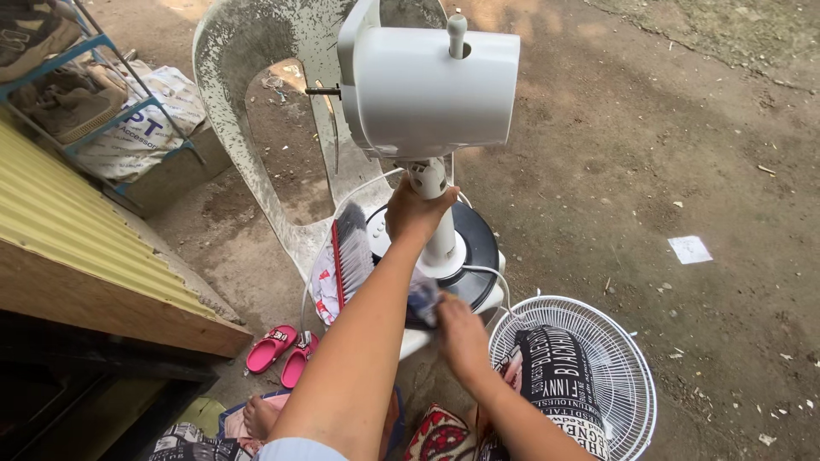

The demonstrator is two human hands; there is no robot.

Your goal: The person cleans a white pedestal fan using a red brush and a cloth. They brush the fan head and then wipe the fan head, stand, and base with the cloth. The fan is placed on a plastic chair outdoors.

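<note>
A white fan motor housing [436, 85] with no blades or grille stands on a white neck above a round black-and-white base [480, 248]. My left hand [416, 209] is wrapped around the neck just below the housing. My right hand [461, 335] is lower, by the base, closed on a small bluish-white cloth [423, 300]. A bare metal shaft sticks out of the housing's left side.
A white wire fan grille [615, 341] lies on the ground at right with a black printed cloth [555, 380] on it. A red-handled brush [348, 256], a dirty white plastic chair [235, 102], pink sandals [282, 348], a shoe rack [60, 77] and a paper scrap [689, 249] surround it.
</note>
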